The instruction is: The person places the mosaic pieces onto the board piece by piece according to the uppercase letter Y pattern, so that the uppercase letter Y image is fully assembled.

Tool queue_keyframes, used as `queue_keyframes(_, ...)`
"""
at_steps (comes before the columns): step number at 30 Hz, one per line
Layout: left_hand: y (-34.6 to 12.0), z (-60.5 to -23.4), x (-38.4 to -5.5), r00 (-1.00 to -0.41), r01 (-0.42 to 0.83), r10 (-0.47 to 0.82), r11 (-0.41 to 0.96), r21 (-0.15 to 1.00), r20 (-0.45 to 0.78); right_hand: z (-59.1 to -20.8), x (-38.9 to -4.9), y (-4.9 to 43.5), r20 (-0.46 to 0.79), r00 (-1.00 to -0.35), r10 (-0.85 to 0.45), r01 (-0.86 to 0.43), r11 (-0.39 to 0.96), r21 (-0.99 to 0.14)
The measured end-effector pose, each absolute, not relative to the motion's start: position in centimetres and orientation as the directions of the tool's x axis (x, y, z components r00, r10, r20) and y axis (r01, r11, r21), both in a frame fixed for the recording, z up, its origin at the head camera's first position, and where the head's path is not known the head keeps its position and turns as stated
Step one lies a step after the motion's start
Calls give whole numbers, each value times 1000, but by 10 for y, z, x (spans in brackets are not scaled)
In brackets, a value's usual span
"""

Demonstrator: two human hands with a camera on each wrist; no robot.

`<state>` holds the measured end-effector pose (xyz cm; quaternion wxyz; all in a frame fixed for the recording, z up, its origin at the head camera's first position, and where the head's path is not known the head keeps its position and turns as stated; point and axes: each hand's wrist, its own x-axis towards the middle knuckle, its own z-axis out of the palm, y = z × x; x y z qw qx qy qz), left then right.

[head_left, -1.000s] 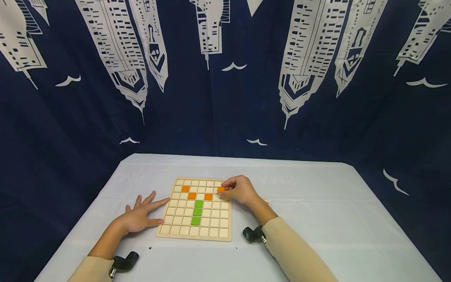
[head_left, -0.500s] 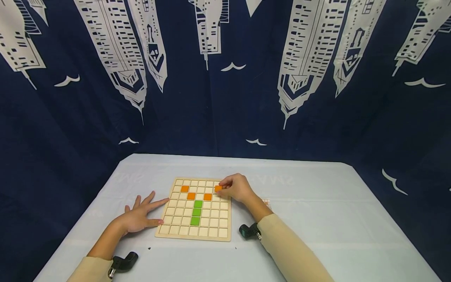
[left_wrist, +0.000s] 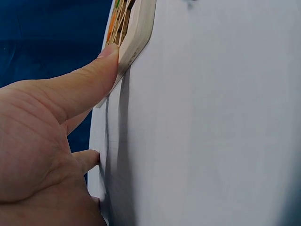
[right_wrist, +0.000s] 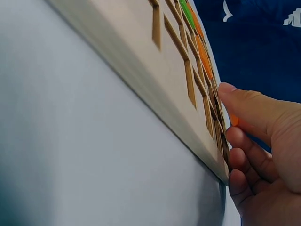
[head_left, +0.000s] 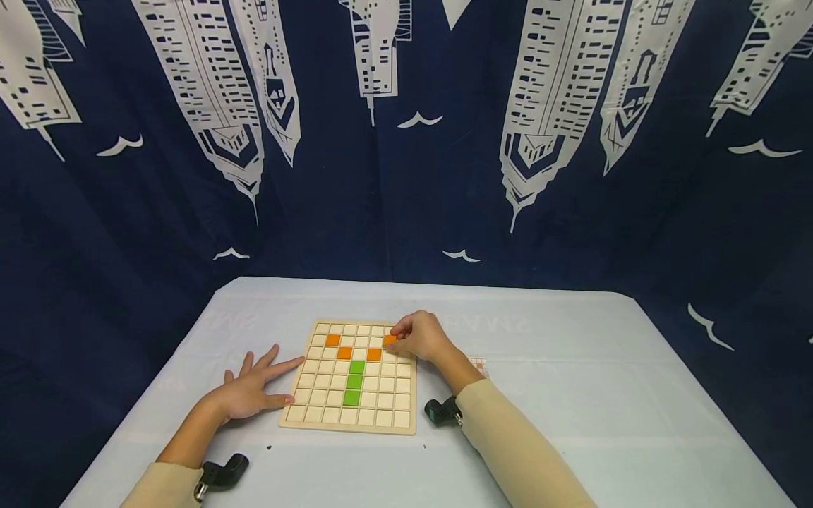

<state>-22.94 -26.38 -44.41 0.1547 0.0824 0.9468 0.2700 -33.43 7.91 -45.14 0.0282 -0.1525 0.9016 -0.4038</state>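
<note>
A pale wooden grid board lies on the table. Three green tiles form a short column near its middle. Above them, orange tiles sit in cells: two to the left, the lower one nearest the column, and one to the right. My right hand pinches another orange tile between thumb and fingers, over the upper right cells. In the right wrist view only a sliver of that tile shows. With fingers spread, my left hand rests against the board's left edge; its thumb touches the rim.
A small patterned card lies right of the board, partly hidden by my right forearm. The white table ends at a dark blue curtain printed with buildings. Black wrist cameras are worn on both arms.
My right hand has shifted slightly left over the board with the orange tile, uncovering more of the card behind the forearm. My left hand has stayed in place.
</note>
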Motion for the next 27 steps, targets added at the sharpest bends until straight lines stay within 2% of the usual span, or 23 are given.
queue_keyframes(27, -264, -444, -230, -939, 72, 237, 842, 535, -247, -449, -336, 74, 39, -955, -295, -240, 686, -687)
